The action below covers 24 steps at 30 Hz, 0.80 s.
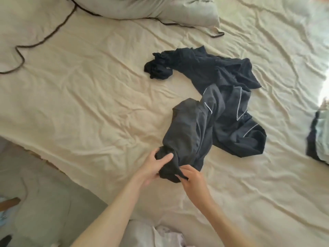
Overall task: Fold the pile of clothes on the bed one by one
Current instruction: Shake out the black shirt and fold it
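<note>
A dark grey garment (pixel 188 132) lies bunched on the cream bed sheet (pixel 89 97). My left hand (pixel 154 166) grips its near end, thumb on top of the cloth. My right hand (pixel 193 179) pinches the same end from the right. Beside it to the right lies a dark pyjama top with white piping (pixel 236 125). Farther back, a crumpled black garment (pixel 210 68) stretches toward a small black bundle (pixel 157 70).
A pillow (pixel 151 9) lies at the head of the bed, with a dark cable (pixel 44 38) trailing over the sheet at left. Pale and dark cloth (pixel 318 139) sits at the right edge. The floor (pixel 44 202) shows at lower left.
</note>
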Tool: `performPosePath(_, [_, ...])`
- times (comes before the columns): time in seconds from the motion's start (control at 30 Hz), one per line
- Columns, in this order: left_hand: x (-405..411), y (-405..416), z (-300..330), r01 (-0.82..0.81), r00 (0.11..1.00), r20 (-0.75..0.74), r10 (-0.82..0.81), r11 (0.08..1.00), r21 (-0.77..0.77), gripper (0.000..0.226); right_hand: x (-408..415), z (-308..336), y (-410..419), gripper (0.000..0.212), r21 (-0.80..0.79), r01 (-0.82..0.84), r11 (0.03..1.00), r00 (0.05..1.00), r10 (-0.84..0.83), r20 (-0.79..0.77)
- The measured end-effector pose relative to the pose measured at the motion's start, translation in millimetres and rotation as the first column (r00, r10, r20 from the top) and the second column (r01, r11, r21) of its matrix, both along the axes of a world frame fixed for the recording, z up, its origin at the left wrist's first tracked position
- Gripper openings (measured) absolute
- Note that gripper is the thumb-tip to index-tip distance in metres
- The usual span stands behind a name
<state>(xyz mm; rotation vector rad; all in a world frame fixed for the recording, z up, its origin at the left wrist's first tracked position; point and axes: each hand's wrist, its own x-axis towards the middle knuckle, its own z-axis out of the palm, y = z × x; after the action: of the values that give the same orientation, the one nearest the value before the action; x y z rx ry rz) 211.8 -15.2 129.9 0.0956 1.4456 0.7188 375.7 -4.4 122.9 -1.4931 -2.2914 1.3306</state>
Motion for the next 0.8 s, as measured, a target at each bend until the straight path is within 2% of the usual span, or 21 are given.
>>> performPosePath(0.1, [28.1,-26.7,13.7,0.004,0.972,-0.235,-0.010,1.000,-0.027,0.034,14.1,20.0,-32.4,0.015,-0.031,-0.013,0.999,1.000,0.013,0.010])
performPosePath(0.2, [26.1,-60.5,30.0,-0.064,0.944,-0.323,0.069,0.998,0.027,0.015,24.4,44.7,-48.4,0.013,-0.066,0.088,0.994,0.995,-0.084,0.054])
performPosePath(0.3, [10.3,-92.2,53.3,-0.025,0.909,-0.410,0.081,0.990,0.140,0.005,31.2,73.5,-64.0,0.023,-0.068,0.124,0.990,0.992,-0.121,0.048])
performPosePath(0.43, [-14.2,-124.3,93.0,-0.127,0.881,-0.415,0.227,0.959,0.254,0.001,37.3,107.0,-90.2,0.039,-0.142,0.213,0.967,0.976,-0.216,-0.001])
performPosePath(0.57, [-22.7,-146.3,132.6,-0.173,0.869,-0.390,0.303,0.926,0.335,0.006,42.3,135.8,-104.0,0.035,-0.165,0.315,0.935,0.942,-0.329,-0.066])
performPosePath(0.63, [-16.7,-153.3,153.6,-0.104,0.878,-0.404,0.256,0.926,0.362,0.009,42.6,152.6,-103.3,0.027,-0.169,0.327,0.930,0.935,-0.344,-0.087])
performPosePath(0.7, [-7.8,-159.4,172.4,0.041,0.892,-0.429,0.144,0.918,0.394,0.009,44.9,165.7,-96.8,0.016,-0.204,0.356,0.912,0.925,-0.375,-0.063])
performPosePath(0.73, [-3.3,-160.5,182.4,0.141,0.887,-0.457,0.075,0.896,0.421,0.008,46.1,171.6,-91.3,0.029,-0.241,0.375,0.895,0.918,-0.395,-0.040])
performPosePath(0.8, [5.2,-159.9,205.4,0.331,0.832,-0.554,-0.017,0.817,0.472,0.010,43.1,183.7,-81.5,0.048,-0.418,0.430,0.800,0.876,-0.482,-0.020])
